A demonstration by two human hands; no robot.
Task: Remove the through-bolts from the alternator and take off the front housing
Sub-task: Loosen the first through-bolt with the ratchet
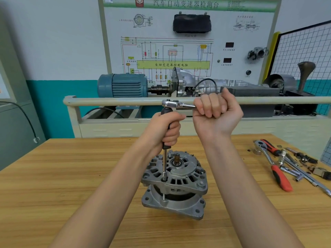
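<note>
A grey alternator (pixel 176 185) stands upright on the wooden table (pixel 71 176), its front housing (pixel 186 169) and bare shaft facing up. A long extension bar (pixel 164 167) with a black handle stands vertically, its socket seated on a through-bolt (pixel 163 179) at the housing's left rim. My left hand (pixel 167 129) grips the black handle. Above it, a chrome ratchet (pixel 174 104) sits on top of the bar, and my right hand (pixel 216 111) grips the ratchet's handle in a fist. Another through-bolt head (pixel 201 183) shows at the right rim.
Red-handled ratchets (pixel 279 172), sockets and small parts lie scattered at the table's right side. Behind the table stands a training bench with a beige rail (pixel 116 101), a blue motor (pixel 123 85), a gearbox and a wiring diagram board. A wire grid panel stands far right.
</note>
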